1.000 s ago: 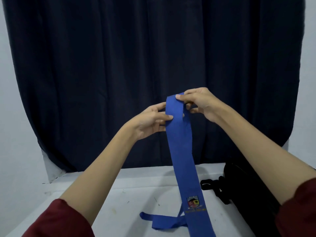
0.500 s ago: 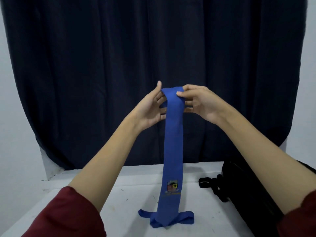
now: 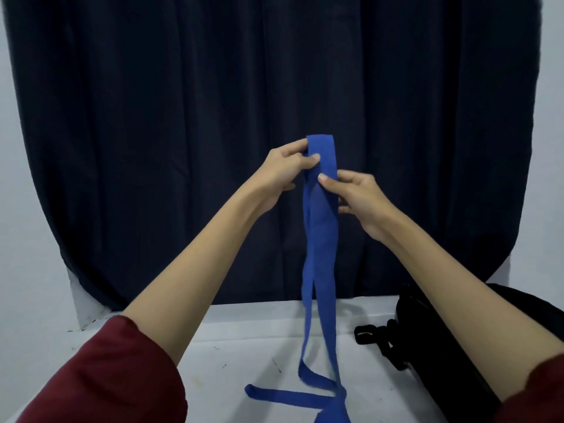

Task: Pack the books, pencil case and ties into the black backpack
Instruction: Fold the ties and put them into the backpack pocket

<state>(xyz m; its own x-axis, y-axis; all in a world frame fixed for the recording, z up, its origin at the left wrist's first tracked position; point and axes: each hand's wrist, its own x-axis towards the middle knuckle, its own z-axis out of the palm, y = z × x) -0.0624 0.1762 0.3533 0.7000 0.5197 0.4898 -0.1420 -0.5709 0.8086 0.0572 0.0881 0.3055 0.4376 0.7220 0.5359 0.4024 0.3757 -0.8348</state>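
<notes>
While the left hand (image 3: 285, 166) pinches the blue tie (image 3: 321, 227) up high, the right hand (image 3: 355, 193) pinches it lower. Its tail lies on the white table (image 3: 213, 361) beside the black backpack (image 3: 442, 346).

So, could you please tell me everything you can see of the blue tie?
The blue tie is a long strip of plain, matte woven-looking cloth, folded over at the top so two layers hang down. The left hand pinches the fold near its top; the right hand pinches it just below, thumb on the front. Its lower end trails onto the white table, where a narrow tail lies flat, pointing left. The black backpack sits to its right, apart.
</notes>
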